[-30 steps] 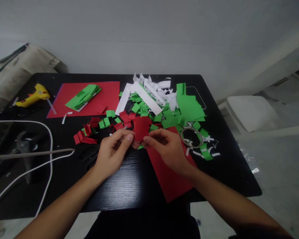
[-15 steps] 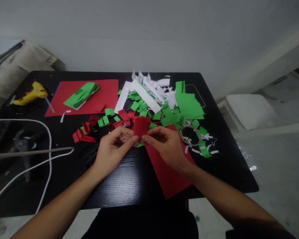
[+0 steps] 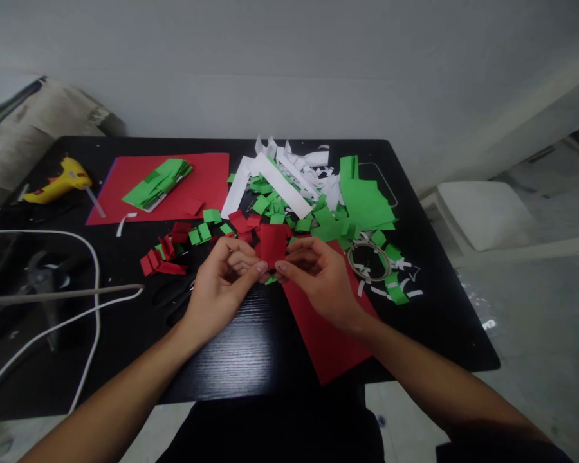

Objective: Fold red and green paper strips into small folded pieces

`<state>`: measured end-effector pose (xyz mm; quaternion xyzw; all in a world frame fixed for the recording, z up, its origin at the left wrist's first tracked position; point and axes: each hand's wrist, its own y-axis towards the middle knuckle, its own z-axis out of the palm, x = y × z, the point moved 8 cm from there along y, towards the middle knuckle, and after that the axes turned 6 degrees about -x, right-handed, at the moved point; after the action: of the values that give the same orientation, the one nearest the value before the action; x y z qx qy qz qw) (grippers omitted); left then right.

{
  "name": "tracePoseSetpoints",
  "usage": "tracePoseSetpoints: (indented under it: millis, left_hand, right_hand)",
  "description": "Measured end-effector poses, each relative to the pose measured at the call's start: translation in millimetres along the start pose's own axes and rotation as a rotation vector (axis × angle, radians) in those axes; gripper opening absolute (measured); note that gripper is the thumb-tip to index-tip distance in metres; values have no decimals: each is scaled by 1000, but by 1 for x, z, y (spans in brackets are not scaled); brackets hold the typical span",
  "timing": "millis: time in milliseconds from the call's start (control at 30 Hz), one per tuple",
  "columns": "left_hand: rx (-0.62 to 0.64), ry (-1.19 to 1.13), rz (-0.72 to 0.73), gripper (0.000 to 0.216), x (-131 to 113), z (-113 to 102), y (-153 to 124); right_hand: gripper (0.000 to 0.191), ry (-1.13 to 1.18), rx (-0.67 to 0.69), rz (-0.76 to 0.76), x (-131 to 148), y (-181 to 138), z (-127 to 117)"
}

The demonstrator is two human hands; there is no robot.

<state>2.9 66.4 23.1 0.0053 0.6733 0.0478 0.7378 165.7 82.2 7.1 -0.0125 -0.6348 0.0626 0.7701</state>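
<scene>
Between my two hands is a small red paper piece [image 3: 273,244], held upright by its lower corners above the black table. My left hand [image 3: 226,276] pinches its left corner between thumb and fingers. The right corner is gripped the same way by my right hand [image 3: 318,276]. Just behind lie small cut pieces of red paper [image 3: 241,222] and a heap of green paper pieces [image 3: 273,206]. A larger red sheet [image 3: 325,328] lies partly under my right hand and forearm. Black scissors [image 3: 174,299] rest left of my left hand, partly hidden by it.
White paper strips [image 3: 284,186] are piled at the back. A yellow glue gun [image 3: 62,183] and a red sheet [image 3: 212,186] bearing folded green paper [image 3: 159,183] lie back left. A white cable [image 3: 96,308] loops at left. A tape ring [image 3: 369,262] sits at right.
Both hands keep their pinch on the red paper piece, which sits nearly where it was. The fingers of my left hand have shifted slightly upward, and more of the scissors shows.
</scene>
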Motion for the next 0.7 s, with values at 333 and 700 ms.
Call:
tracePoseSetpoints:
  millis: [333, 700]
  left_hand:
    - [60, 145, 41, 7, -11, -1, 2]
    - [32, 320, 206, 10, -22, -4, 0]
  right_hand:
    - [20, -146, 116, -241, 12, -5, 6]
    - [7, -229, 52, -331, 24, -3, -1]
